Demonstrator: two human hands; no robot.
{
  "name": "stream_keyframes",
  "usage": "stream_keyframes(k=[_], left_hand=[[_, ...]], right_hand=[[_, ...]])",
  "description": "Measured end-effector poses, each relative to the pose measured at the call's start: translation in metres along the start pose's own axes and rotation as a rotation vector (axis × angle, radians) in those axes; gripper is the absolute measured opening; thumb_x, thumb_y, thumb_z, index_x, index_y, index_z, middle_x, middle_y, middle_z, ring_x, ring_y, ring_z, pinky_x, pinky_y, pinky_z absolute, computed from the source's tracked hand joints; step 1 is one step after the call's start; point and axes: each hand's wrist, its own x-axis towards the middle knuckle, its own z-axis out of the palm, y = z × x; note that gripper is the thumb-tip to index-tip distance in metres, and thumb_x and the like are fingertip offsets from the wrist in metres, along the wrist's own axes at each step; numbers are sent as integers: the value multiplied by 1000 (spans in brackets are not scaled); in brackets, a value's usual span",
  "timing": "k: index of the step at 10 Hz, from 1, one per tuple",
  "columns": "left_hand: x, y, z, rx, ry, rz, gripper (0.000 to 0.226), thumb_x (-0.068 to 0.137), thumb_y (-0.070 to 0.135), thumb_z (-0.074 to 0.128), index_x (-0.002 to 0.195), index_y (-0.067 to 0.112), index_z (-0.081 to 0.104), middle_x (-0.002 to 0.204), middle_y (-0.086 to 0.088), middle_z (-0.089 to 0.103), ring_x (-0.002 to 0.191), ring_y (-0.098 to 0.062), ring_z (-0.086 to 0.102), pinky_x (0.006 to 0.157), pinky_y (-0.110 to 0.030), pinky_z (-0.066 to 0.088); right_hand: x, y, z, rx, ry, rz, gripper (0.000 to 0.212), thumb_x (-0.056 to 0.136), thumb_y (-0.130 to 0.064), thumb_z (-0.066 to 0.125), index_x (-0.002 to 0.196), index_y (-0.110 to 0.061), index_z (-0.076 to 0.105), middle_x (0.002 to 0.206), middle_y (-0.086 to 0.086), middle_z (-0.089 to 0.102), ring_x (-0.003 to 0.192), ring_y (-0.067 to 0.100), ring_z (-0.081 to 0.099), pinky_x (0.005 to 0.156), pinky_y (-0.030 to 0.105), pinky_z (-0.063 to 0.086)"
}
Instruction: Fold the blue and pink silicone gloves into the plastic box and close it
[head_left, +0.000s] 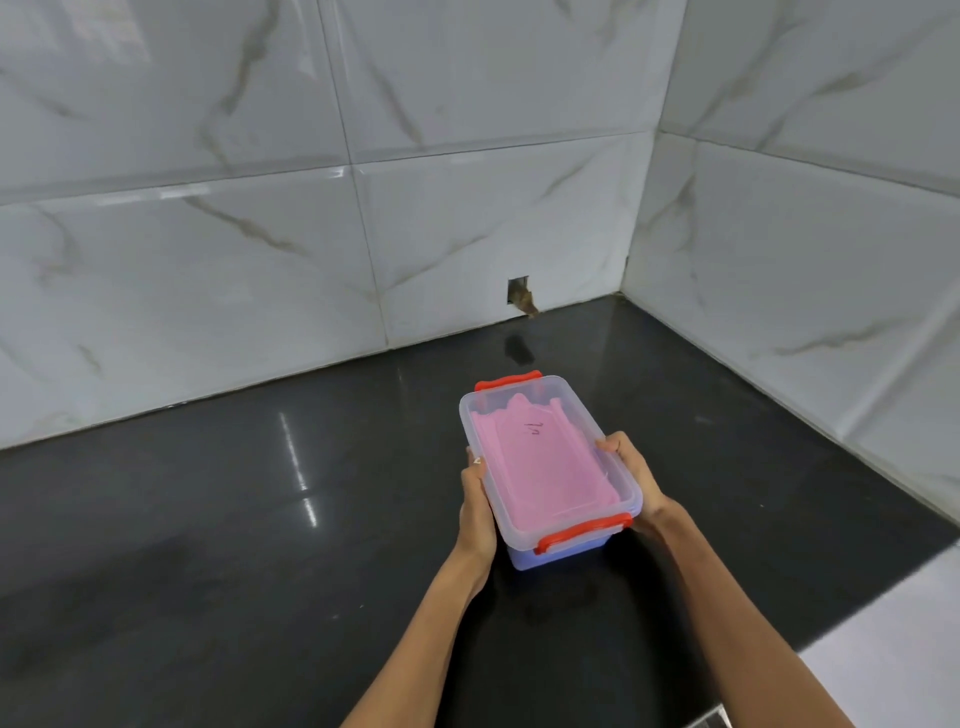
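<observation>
A clear plastic box with its lid on sits on the black counter in the middle of the view. Red latches show at the far end and the near end. Through the lid the pink glove lies flat on top. A blue glove shows through the box's lower wall beneath it. My left hand grips the box's left side, thumb on the lid's rim. My right hand grips the right side, fingers curled over the lid's edge.
The glossy black counter runs left and right, bounded by marble-tiled walls at the back and right. A small cut-out hole is in the back wall near the counter. A white surface lies at the lower right beyond the counter's edge.
</observation>
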Motion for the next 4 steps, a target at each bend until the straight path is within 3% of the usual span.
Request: stream_keyframes(k=[2, 3, 4], left_hand=[[-7, 15, 2, 99, -25, -32, 54, 99, 54, 22, 130, 24, 55, 125, -6, 65, 120, -28, 59, 107, -56, 39], [-15, 43, -16, 436, -34, -94, 58, 98, 54, 26, 151, 31, 20, 157, 3, 26, 145, -21, 24, 120, -47, 14], [-26, 76, -49, 602, 125, 3, 65, 99, 46, 30, 153, 28, 0, 161, 10, 0, 148, -10, 0, 119, -36, 3]], right_hand=[[-4, -9, -8, -162, -6, 41, 24, 75, -37, 60, 76, -17, 74, 81, 13, 71, 72, 26, 70, 68, 39, 57], [-6, -30, -6, -354, -18, 10, 49, 71, -48, 57, 86, -2, 67, 86, 19, 65, 72, 29, 66, 65, 35, 55], [-5, -59, 9, -530, -17, 15, 49, 86, -62, 39, 114, -31, 66, 119, -4, 66, 107, 17, 64, 92, 37, 49]])
